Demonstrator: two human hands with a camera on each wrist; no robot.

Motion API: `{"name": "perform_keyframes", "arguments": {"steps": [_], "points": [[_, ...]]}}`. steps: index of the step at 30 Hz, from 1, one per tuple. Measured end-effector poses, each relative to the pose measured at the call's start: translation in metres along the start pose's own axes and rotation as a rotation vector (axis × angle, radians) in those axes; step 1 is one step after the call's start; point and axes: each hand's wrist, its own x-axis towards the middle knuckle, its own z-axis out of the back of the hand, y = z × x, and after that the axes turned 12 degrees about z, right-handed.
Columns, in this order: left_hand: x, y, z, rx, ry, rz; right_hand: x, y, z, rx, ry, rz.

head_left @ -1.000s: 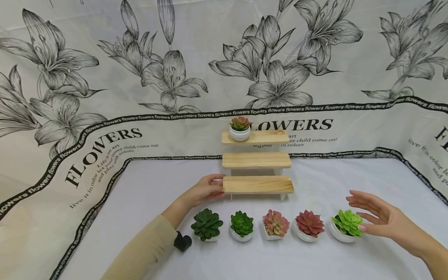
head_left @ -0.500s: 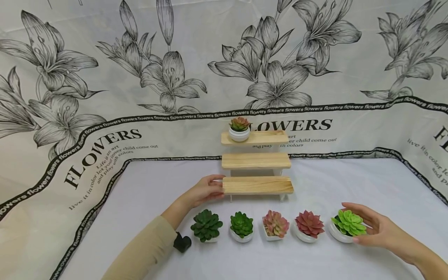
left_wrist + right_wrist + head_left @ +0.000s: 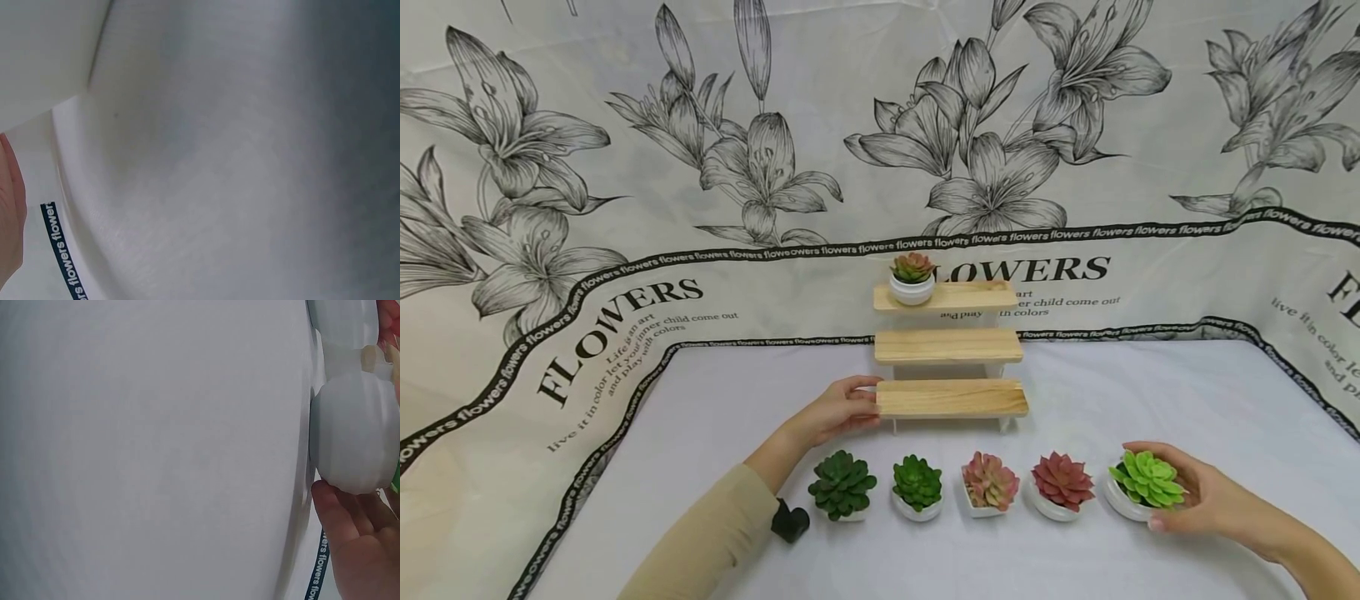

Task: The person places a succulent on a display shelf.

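My right hand point(image 3: 1206, 496) holds the white round pot of a bright green artificial succulent point(image 3: 1148, 478), thumb at the near side, fingers behind. The right wrist view shows the thumb and fingers against this pot point(image 3: 356, 434), which stands at the table surface. My left hand point(image 3: 838, 412) grips the left end of the lowest plank of a three-tier wooden display stand point(image 3: 951, 398). In the left wrist view only part of that hand point(image 3: 9, 212) shows, beside a white panel. An orange-green succulent point(image 3: 912, 279) sits at the left of the top tier.
Left of the held pot, a row runs across the white tablecloth point(image 3: 1037, 562): a red succulent point(image 3: 1062, 483), a pink one point(image 3: 990, 483), a green one point(image 3: 917, 487) and a dark green one point(image 3: 842, 485). A black object point(image 3: 791, 521) lies by the left sleeve. Flower-printed cloth point(image 3: 805, 292) hangs behind.
My right hand has moved left from beside the bright green succulent and closed round its pot. The left hand stays at the stand.
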Motion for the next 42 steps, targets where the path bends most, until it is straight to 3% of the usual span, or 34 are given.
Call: {"name": "perform_keyframes", "arguments": {"steps": [13, 33, 42], "points": [[-0.001, -0.001, 0.000, -0.006, 0.003, 0.000, 0.006, 0.000, 0.002, -0.166, -0.016, -0.102], [0.000, 0.001, 0.000, 0.004, -0.004, 0.000, 0.033, 0.026, 0.010, -0.255, -0.092, -0.154], [0.000, 0.001, -0.001, -0.001, 0.008, -0.005, 0.048, 0.040, 0.023, -0.259, -0.127, -0.134]]}}
